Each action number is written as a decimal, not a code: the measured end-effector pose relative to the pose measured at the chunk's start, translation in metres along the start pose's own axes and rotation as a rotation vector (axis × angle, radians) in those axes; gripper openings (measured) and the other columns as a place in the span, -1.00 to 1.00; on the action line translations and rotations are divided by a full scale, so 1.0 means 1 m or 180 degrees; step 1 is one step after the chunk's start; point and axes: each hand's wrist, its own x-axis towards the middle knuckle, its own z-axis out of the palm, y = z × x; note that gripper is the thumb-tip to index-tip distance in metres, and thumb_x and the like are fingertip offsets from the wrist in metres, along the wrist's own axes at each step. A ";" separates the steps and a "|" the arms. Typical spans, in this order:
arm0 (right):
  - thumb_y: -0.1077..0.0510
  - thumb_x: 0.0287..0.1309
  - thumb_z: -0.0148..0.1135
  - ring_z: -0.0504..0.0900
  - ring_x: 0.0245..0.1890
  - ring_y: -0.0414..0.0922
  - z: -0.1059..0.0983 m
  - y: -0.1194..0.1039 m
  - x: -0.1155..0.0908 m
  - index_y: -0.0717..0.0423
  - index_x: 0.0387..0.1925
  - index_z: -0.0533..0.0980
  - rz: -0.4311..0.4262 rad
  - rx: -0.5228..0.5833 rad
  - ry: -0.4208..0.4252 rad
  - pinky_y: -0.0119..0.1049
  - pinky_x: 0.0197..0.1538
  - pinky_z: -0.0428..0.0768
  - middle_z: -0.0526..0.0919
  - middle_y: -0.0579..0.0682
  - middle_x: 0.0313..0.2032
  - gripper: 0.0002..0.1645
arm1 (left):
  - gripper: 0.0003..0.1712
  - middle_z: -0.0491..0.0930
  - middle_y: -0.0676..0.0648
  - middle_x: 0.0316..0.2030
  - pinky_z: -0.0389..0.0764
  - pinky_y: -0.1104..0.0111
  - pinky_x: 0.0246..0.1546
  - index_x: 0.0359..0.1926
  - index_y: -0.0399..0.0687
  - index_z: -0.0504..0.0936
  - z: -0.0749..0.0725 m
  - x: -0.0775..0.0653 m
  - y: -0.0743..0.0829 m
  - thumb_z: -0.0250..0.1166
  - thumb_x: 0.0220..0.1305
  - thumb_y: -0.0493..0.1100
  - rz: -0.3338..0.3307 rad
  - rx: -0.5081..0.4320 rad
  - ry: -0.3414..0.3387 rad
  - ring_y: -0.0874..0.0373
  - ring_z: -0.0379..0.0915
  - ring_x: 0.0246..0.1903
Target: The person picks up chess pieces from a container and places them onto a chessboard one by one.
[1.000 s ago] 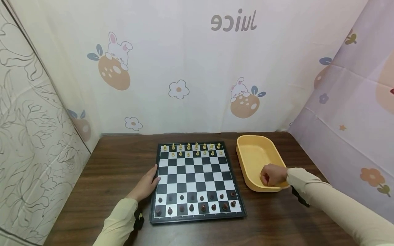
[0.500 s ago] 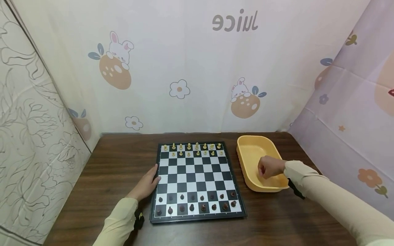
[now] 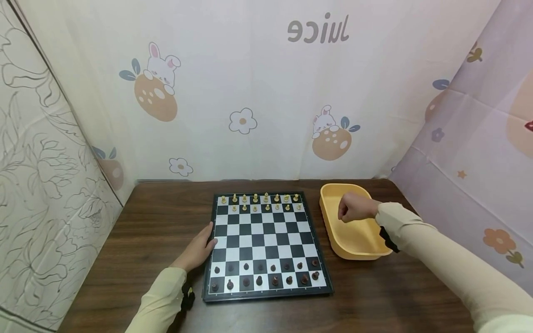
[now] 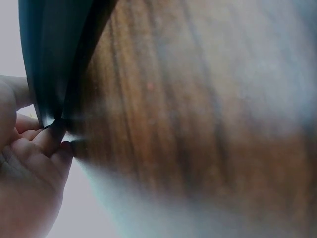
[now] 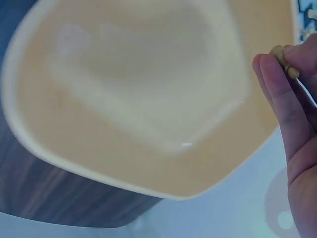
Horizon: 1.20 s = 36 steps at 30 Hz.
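A black-and-white chessboard (image 3: 258, 240) lies on the wooden table, yellow chessmen (image 3: 255, 199) along its far side and dark red ones (image 3: 275, 280) along its near side. At its left edge my left hand (image 3: 195, 249) grips the frame, thumb at the top and fingers curled at the side, as the left wrist view shows. My right hand (image 3: 357, 206) is over the yellow plastic tray (image 3: 362, 245) right of the board. Between thumb and fingertips it pinches a small yellow chess pawn (image 5: 292, 73), hidden in the head view.
A white printed curtain (image 3: 250, 92) hangs behind the table's back edge, with a patterned sheet (image 3: 41, 138) at the left and a lilac one (image 3: 479, 138) at the right. Bare wood (image 3: 158, 222) extends left of the board.
My right hand has risen from low in the tray and moved away from me and slightly left, toward the board. The left hand and the board have stayed in place.
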 end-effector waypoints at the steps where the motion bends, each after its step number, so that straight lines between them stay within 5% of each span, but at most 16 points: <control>1: 0.43 -0.13 0.26 0.48 -0.62 -0.34 -0.002 -0.002 0.003 0.19 -0.56 0.68 -0.0038 -0.0029 0.0026 -0.42 -0.52 0.51 0.64 -0.18 -0.59 -0.85 | -0.27 -0.02 -0.33 0.42 0.04 -0.07 0.33 0.46 -0.33 -0.10 0.000 0.000 0.000 0.04 0.44 -0.21 0.0001 -0.0007 0.0000 -0.22 -0.09 0.39; 10: 0.47 -0.06 0.19 0.45 -0.63 -0.31 -0.014 -0.023 0.038 0.26 -0.49 0.69 0.0010 -0.0033 0.0052 -0.42 -0.50 0.49 0.64 -0.10 -0.59 -0.81 | -0.27 -0.02 -0.32 0.43 0.06 -0.07 0.32 0.46 -0.32 -0.10 0.000 0.000 0.001 0.04 0.44 -0.20 -0.0035 -0.0035 -0.0017 -0.21 -0.09 0.39; 26: 0.37 -0.05 0.34 0.50 -0.58 -0.23 -0.027 -0.063 0.095 0.08 -0.60 0.67 0.0133 -0.0583 0.0040 -0.38 -0.47 0.56 0.63 -0.15 -0.59 -0.83 | -0.27 -0.01 -0.33 0.42 0.05 -0.06 0.33 0.46 -0.33 -0.09 0.001 0.002 0.000 0.03 0.44 -0.19 -0.0032 -0.0027 0.0013 -0.21 -0.08 0.39; 36: 0.40 0.00 0.28 0.55 -0.50 -0.19 -0.033 -0.094 0.123 0.11 -0.53 0.69 0.0213 -0.0539 -0.0044 -0.35 -0.38 0.59 0.65 -0.11 -0.53 -0.83 | -0.27 -0.02 -0.32 0.43 0.06 -0.07 0.33 0.46 -0.31 -0.10 0.002 0.001 0.000 0.04 0.44 -0.21 -0.0028 -0.0021 0.0022 -0.20 -0.08 0.39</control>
